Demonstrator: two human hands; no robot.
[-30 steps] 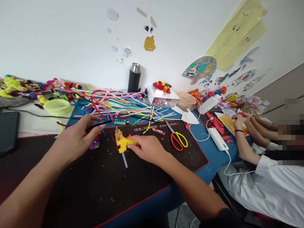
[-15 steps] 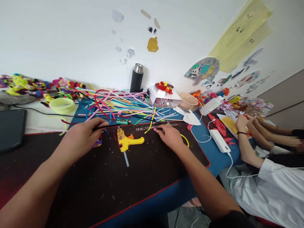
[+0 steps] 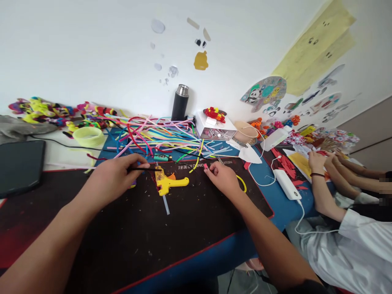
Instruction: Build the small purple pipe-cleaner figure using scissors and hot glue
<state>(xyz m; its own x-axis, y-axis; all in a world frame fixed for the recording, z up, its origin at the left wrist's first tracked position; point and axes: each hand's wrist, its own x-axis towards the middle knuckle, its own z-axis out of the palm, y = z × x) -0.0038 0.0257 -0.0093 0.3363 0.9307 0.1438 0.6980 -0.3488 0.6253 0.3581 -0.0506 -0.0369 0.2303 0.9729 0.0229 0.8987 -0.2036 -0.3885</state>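
Note:
My left hand (image 3: 122,173) is closed around a thin black pipe cleaner (image 3: 147,168), whose free end points right across the top of the glue gun. That yellow glue gun (image 3: 171,184) lies on the dark mat, a clear glue stick (image 3: 165,205) poking from its back. With thumb and forefinger, my right hand (image 3: 223,176) pinches a small pink-red piece (image 3: 206,166), too small to name. Beside the right wrist shows a yellow loop (image 3: 242,183), which looks like a scissor handle. A purple and yellow thing is mostly hidden under my left hand.
Behind the mat (image 3: 183,228) lies a heap of coloured pipe cleaners (image 3: 159,134). A black flask (image 3: 180,104) and a small drawer box (image 3: 217,130) stand by the wall. A white power bank (image 3: 288,184) with cables lies right, near a co-worker's arms (image 3: 321,183).
My left hand has shifted slightly right and down, and the black pipe cleaner now crosses over the glue gun's top. My right hand stays pinched. The whole view has shifted slightly.

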